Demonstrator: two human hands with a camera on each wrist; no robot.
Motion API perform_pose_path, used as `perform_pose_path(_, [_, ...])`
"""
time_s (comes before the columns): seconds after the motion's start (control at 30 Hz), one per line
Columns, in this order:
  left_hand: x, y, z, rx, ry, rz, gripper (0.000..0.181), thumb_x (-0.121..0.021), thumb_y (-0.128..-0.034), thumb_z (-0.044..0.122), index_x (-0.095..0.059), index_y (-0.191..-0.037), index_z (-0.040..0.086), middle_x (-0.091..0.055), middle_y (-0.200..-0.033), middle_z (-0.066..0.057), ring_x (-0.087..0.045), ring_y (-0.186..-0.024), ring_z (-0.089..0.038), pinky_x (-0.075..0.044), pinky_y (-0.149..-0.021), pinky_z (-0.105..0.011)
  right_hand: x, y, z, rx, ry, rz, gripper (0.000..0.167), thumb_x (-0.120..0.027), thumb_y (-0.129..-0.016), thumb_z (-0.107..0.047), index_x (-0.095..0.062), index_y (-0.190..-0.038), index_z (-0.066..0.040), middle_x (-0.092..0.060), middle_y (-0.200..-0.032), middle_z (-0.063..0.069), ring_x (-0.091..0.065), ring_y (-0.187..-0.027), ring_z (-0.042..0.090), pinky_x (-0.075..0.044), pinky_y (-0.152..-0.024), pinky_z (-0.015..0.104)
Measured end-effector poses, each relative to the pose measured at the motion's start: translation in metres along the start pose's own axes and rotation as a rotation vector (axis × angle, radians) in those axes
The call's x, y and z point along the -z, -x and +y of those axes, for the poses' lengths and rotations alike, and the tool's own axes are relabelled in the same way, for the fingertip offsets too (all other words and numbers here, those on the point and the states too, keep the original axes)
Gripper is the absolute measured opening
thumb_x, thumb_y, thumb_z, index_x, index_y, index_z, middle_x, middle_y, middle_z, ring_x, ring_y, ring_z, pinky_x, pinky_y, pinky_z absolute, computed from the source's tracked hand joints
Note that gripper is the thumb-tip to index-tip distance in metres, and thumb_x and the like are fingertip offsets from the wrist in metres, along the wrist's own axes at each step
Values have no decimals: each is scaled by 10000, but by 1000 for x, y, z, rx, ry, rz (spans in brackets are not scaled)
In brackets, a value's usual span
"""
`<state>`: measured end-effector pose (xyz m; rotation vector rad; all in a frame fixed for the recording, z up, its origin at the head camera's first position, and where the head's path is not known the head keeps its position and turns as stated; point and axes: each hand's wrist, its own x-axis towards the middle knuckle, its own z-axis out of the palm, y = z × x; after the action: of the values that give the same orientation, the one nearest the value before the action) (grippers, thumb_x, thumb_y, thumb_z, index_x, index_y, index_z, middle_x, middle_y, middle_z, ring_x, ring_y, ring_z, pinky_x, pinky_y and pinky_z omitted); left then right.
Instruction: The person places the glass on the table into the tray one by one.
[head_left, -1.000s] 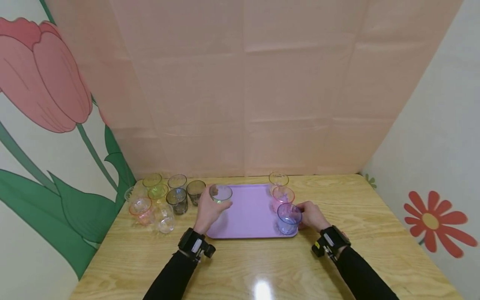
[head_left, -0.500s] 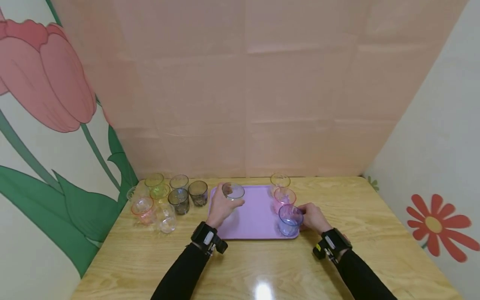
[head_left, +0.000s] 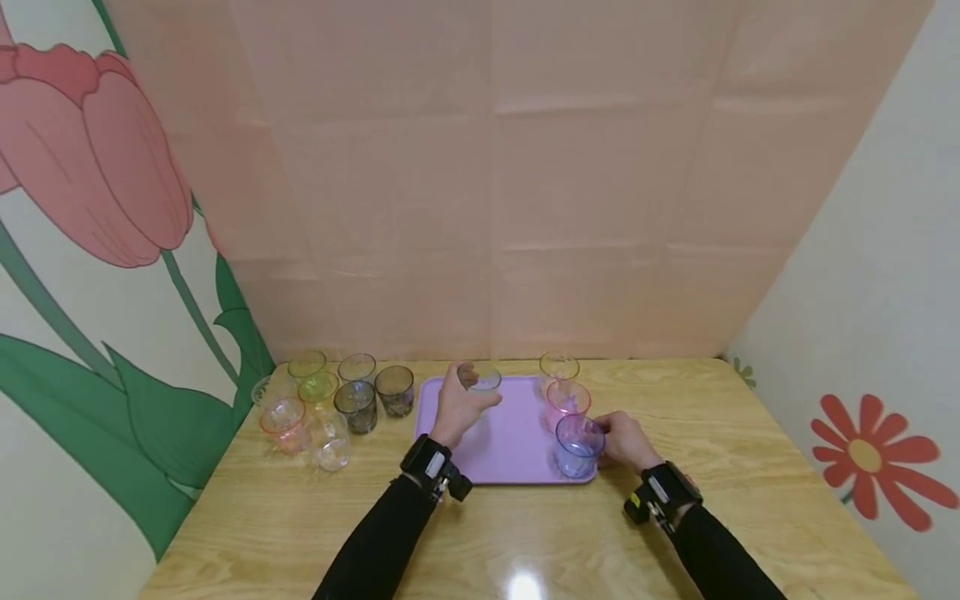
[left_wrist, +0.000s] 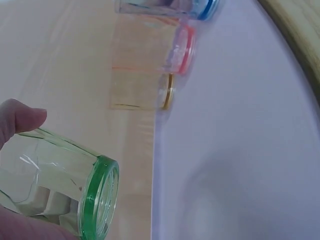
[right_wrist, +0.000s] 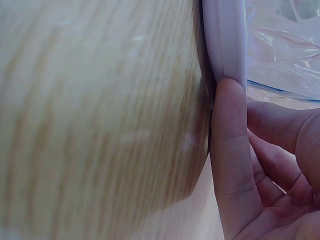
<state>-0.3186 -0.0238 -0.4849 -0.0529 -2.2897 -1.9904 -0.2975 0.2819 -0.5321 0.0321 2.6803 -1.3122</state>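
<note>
My left hand [head_left: 459,410] grips a clear drinking glass with a green base [left_wrist: 97,200], held upright above the left part of the lilac tray [head_left: 495,446]. Its thumb [left_wrist: 25,119] lies on one side of the glass, with fingers on the other. At the tray's front right corner, my right hand [head_left: 628,440] pinches the rim [right_wrist: 227,45], one finger along its outer side; the thumb tip is partly hidden. Right beside that hand stands a blue glass [head_left: 576,461]. Behind it on the tray are a pink glass [head_left: 566,402] and a yellow-rimmed glass [head_left: 558,367].
Left of the tray, several glasses stand close together on the wooden table [head_left: 525,542], among them smoky grey ones [head_left: 356,410], a yellow-green one [head_left: 318,387], an orange-pink one [head_left: 285,423] and a clear one [head_left: 332,442]. A pinkish wall covering [head_left: 487,208] rises behind.
My left hand has carried the green-based glass rightward, from the tray's left edge to farther over the tray. My right hand has stayed at the tray's corner.
</note>
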Motion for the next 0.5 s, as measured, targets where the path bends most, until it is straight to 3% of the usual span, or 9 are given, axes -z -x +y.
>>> perform_pose_path(0.17, [-4, -4, 2, 15, 16, 11, 783, -900, -735, 93, -520, -1417, 36, -645, -1367, -231, -604, -1295, -423, -538, -1067, -516, -1, 0, 4, 10, -39, 3, 220, -750, -925, 22, -736, -1118, 125, -736, -888, 160, -695, -675, 185, -646, -598, 363])
perform_pose_path(0.43, [-13, -12, 1, 18, 67, 9, 694, -893, -741, 69, -540, -1337, 38, -619, -1364, -272, -595, -1271, -427, -537, -1041, -470, -1, 0, 1, -37, -3, 5, 232, -725, -940, 32, -741, -1162, 96, -730, -923, 144, -679, -705, 182, -641, -612, 350])
perform_pose_path(0.5, [-17, -14, -1, 19, 74, 7, 683, -889, -744, 65, -534, -1326, 38, -617, -1351, -259, -586, -1277, -423, -531, -1027, -444, -1, 0, 1, -18, -7, 3, 221, -720, -937, 36, -742, -1146, 103, -736, -909, 140, -688, -698, 187, -644, -610, 358])
